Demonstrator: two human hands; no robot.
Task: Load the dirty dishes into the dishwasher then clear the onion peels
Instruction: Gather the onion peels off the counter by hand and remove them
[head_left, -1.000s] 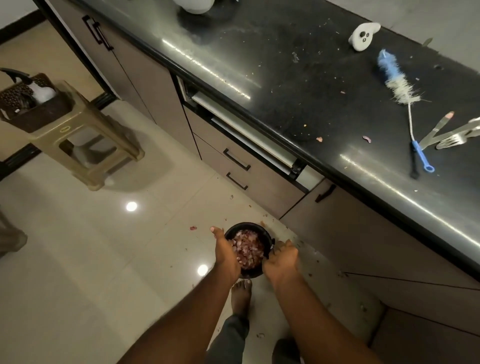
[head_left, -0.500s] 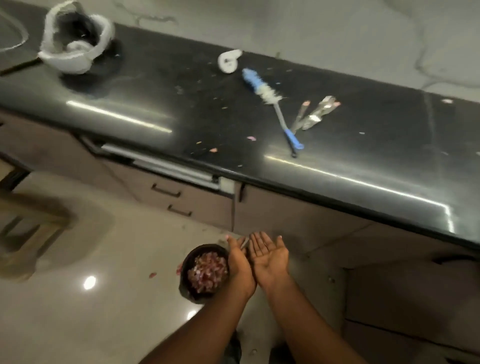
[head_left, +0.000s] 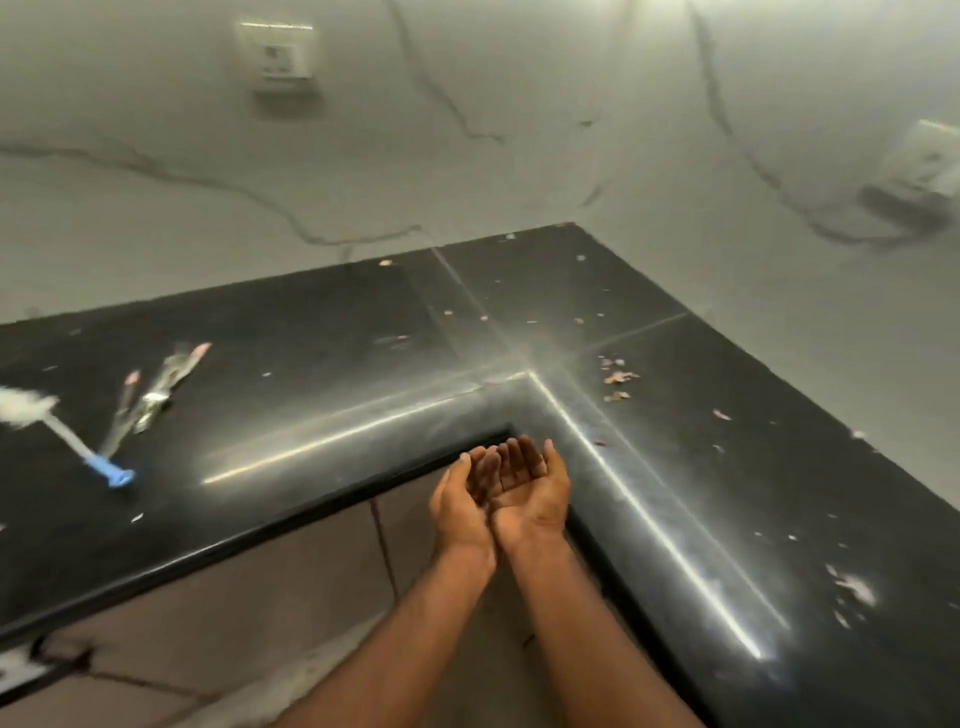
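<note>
Cupped hands at the counter corner
The left hand (head_left: 460, 506) and right hand (head_left: 530, 493) touch side by side, palms up, fingers relaxed, holding nothing I can see; onion peels (head_left: 618, 376) lie scattered on the black counter (head_left: 322, 353) just beyond

This is a home kitchen. A glossy black stone desk (head_left: 322, 364) runs along the wall and turns an L-shaped corner, with brown cabinet fronts (head_left: 291, 587) beneath its edge. The walls are pale marble-look slabs (head_left: 519, 130) with dark veins, fitted with a white wall socket (head_left: 275, 54). A blue-handled bottle brush (head_left: 78, 447) and metal utensils (head_left: 150, 395) lie on the desk, along with scattered onion peel scraps (head_left: 618, 376).
</note>
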